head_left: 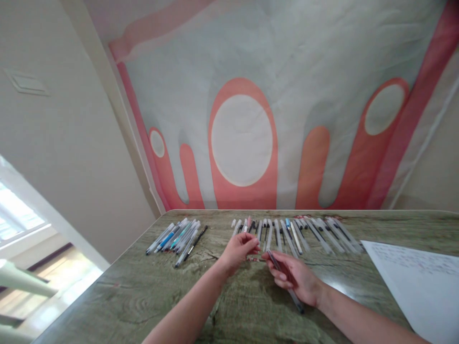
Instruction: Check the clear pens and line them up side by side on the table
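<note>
My right hand (299, 278) is closed around a dark, slim pen (294, 300) that slants down toward the table, its lower end near my wrist. My left hand (239, 249) is just to the left, with thumb and fingertips pinched together. Whatever sits in that pinch is too small to name. Beyond both hands lies a row of clear pen barrels (322, 238), with dark refills and small caps among them. One white pen (296, 238) lies within this row. To the left is a bunch of pens (172, 238), several clear and some blue, with a black pen (195, 243) at its right side.
A wood-grain table (150, 296) carries everything. On the right lies a white sheet of paper (419, 286) with faint writing. A wall covering (287, 57) with pink arches rises behind the far edge. A pale green furniture leg (27, 279) stands on the floor at left.
</note>
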Tool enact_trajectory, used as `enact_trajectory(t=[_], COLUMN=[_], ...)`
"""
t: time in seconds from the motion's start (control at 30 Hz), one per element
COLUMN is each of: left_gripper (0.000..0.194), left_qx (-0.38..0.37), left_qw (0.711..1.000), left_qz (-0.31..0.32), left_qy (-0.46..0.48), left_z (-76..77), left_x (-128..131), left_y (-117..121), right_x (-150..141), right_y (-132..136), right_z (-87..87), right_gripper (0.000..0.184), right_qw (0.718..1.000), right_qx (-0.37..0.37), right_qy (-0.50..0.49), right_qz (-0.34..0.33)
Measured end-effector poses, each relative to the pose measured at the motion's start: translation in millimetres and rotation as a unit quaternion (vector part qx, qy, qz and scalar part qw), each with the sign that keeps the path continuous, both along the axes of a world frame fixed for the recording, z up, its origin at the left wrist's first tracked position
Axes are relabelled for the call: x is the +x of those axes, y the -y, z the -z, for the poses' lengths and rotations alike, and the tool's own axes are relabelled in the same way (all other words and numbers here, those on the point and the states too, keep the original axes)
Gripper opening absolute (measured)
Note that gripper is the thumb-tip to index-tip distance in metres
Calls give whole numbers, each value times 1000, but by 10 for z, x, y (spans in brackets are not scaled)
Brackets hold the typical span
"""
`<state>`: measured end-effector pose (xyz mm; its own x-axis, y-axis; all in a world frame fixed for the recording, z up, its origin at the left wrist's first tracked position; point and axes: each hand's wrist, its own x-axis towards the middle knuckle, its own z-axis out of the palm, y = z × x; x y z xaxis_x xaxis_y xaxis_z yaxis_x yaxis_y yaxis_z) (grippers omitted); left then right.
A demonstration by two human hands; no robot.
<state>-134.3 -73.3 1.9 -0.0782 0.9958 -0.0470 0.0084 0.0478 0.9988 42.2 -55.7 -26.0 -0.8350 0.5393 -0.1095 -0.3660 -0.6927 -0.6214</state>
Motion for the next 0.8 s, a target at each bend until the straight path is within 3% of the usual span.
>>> enact_trajectory(t=[0.13,0.4,0.8], left_gripper=[32,30,34], left_qx=[4,9,4], left_qw=[996,992,999], left_qz=[26,24,0], left_qy=[91,121,51], left_z=[-7,76,63], left_x=[248,230,254], left_y=[234,236,256], right_x=[4,8,3], right_y=[-39,-2,10], right_z=[3,-21,-44], right_gripper=[15,13,16], right_qw=[1000,998,995], right_qx=[20,53,75], right_qy=[3,43,65], right_qz=[9,18,16])
